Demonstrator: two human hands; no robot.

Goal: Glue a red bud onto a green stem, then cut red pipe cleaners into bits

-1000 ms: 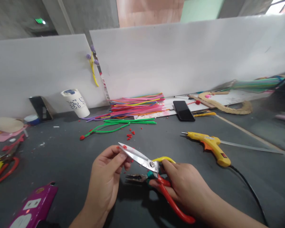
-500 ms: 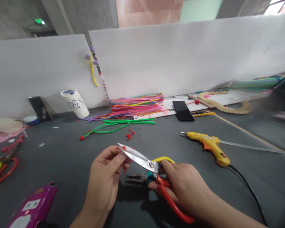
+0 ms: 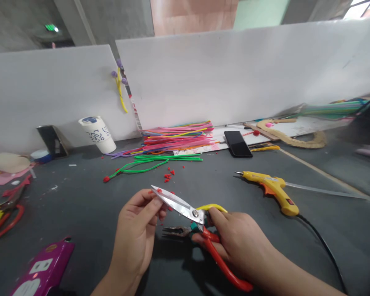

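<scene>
My right hand (image 3: 239, 238) grips the yellow and red handles of a pair of scissors (image 3: 179, 204), whose steel blades point up and to the left. My left hand (image 3: 138, 230) is pinched at the blade tips on a small red piece (image 3: 159, 190) that is partly hidden by my fingers. Under the scissors, a pair of pliers (image 3: 175, 231) with a teal grip lies on the dark table. Red crumbs (image 3: 168, 176) are scattered just beyond my hands.
A yellow glue gun (image 3: 273, 188) with a black cord lies to the right. Green stems (image 3: 148, 162), a pile of coloured pipe cleaners (image 3: 179, 137), a black phone (image 3: 238, 144) and a paper cup (image 3: 98, 133) stand further back. A purple power strip (image 3: 45, 269) sits front left; red-handled tools (image 3: 3, 213) lie far left.
The scissor blades have tipped slightly up and left with my left fingers following. Otherwise nothing has visibly moved.
</scene>
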